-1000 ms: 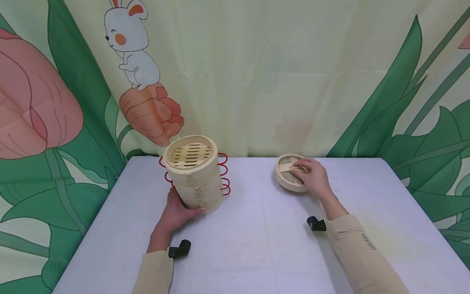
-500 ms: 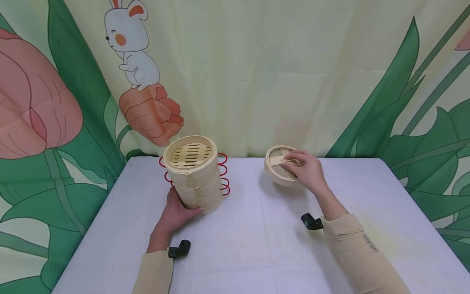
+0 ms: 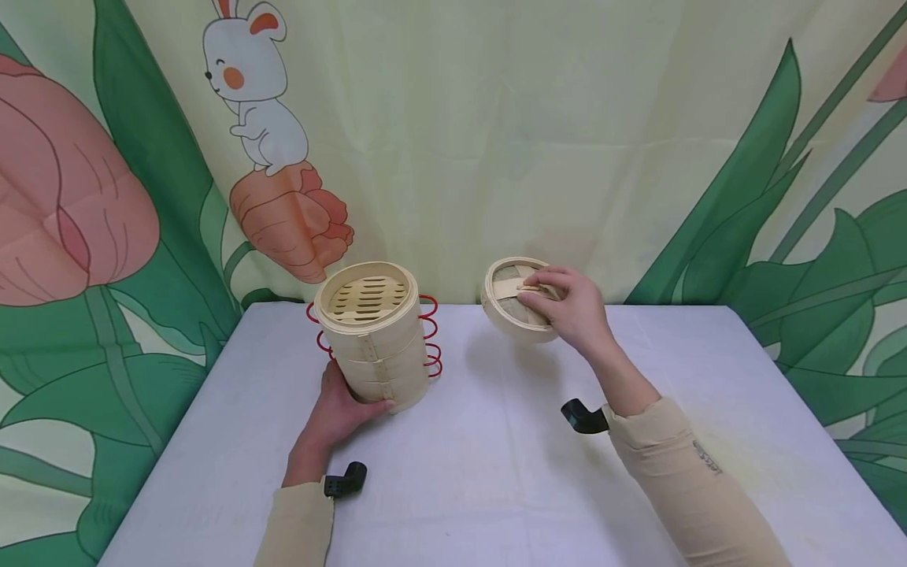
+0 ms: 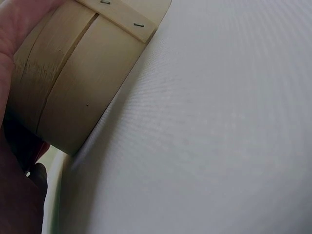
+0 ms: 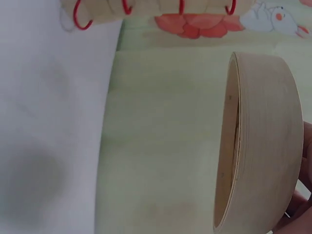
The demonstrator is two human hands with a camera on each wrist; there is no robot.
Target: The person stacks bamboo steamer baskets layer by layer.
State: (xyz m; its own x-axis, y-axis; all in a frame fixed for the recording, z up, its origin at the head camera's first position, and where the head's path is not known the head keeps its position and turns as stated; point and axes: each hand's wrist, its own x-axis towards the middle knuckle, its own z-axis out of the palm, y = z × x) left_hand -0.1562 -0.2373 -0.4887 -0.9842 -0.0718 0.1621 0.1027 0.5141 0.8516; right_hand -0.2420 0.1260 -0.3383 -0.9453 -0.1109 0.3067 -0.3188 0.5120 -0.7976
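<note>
A bamboo steamer stack (image 3: pixel 397 358) stands on the left part of the table, its slatted top tier uncovered and red loops sticking out from its sides. My left hand (image 3: pixel 338 409) holds it low down, thumb across the front; the fingers behind are hidden. In the left wrist view the lower wall (image 4: pixel 95 73) meets the cloth. To the right, my right hand (image 3: pixel 572 309) pinches the handle of the round bamboo lid (image 3: pixel 505 316), raised above the table and slightly tilted. The right wrist view shows the lid's rim (image 5: pixel 270 141) from the side, with its hollow underside partly visible.
A white cloth covers the table (image 3: pixel 453 488). Right behind its far edge hangs a curtain (image 3: pixel 453 157) printed with a rabbit, carrot and leaves. Small black wrist cameras (image 3: pixel 346 480) jut out from both sleeves.
My right hand has lifted the lid off the table and carried it left, closer to the steamer stack. The left hand and the stack have stayed in place.
</note>
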